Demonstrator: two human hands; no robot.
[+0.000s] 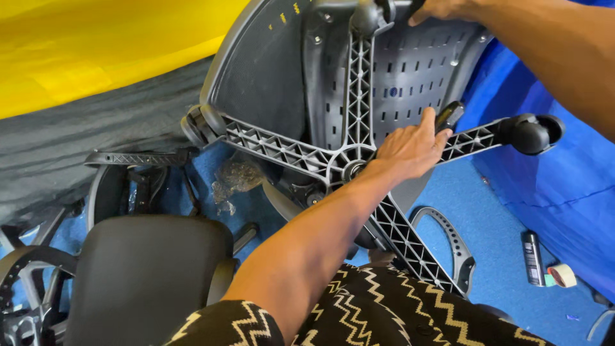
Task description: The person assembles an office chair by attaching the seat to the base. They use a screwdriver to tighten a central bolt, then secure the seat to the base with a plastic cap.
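An overturned black office chair fills the middle, the underside of its seat (410, 77) facing me. Its five-armed star base (349, 165) has a caster (530, 133) at the right. My left hand (410, 148) lies over the right spoke near the hub. Its fingertips touch a short black lever (450, 115), but I cannot see whether they grip it. My right hand (442, 9) reaches in from the upper right, fingers curled on the seat's top edge, partly cut off by the frame.
A second black chair seat (144, 275) sits at the lower left, with loose chair parts (138, 159) beside it. A detached armrest loop (451, 240), a black spray can (532, 257) and a tape roll (564, 275) lie on the blue carpet. Yellow and blue sheets hang behind.
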